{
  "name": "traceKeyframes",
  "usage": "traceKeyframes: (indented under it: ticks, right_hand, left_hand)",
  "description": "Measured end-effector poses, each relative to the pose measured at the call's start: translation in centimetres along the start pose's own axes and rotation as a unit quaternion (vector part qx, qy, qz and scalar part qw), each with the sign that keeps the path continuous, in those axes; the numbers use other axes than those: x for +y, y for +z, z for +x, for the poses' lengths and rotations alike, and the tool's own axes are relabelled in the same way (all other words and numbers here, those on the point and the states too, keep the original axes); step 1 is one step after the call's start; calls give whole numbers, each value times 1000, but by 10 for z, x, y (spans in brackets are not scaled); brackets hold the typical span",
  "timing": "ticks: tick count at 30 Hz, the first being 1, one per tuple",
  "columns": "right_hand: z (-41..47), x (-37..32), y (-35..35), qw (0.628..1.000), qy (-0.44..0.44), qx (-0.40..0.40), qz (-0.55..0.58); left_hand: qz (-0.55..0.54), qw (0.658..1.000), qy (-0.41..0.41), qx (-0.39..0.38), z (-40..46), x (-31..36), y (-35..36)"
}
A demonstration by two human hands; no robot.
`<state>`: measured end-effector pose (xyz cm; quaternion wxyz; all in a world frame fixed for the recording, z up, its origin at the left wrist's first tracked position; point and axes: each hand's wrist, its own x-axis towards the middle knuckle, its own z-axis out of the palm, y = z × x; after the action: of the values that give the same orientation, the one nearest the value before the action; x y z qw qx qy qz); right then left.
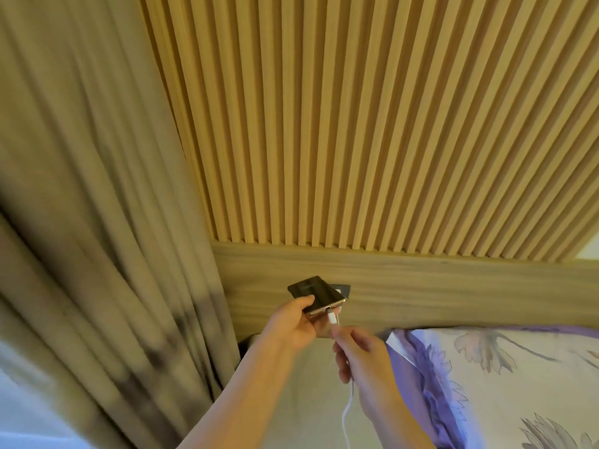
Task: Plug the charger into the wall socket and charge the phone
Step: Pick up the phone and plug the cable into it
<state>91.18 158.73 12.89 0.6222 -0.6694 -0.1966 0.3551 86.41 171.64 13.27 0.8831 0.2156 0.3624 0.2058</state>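
Observation:
My left hand (pixel 293 325) holds a dark phone (pixel 316 294) flat, its bottom edge and charging port turned towards me. My right hand (pixel 359 354) pinches the white plug of the charging cable (pixel 334 320), whose tip sits just below the phone's port; whether it touches the port is unclear. The white cord (pixel 347 413) hangs down from my right hand and leaves the view at the bottom. Behind the phone, a dark wall socket plate (pixel 343 289) shows partly on the wooden panel. The charger block is hidden.
A beige curtain (pixel 97 222) fills the left side. Vertical wooden slats (pixel 372 124) cover the wall above a flat wood band (pixel 453 293). A floral purple-edged pillow (pixel 502 384) lies at the lower right on the bed.

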Motion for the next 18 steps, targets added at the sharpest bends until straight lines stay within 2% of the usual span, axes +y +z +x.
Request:
traceKeyframes:
  ticks: [18]
  right_hand:
    - [-5,-11,-5,999,-6,34,14]
  left_hand:
    - [59,998,21,-3,-32,0,25]
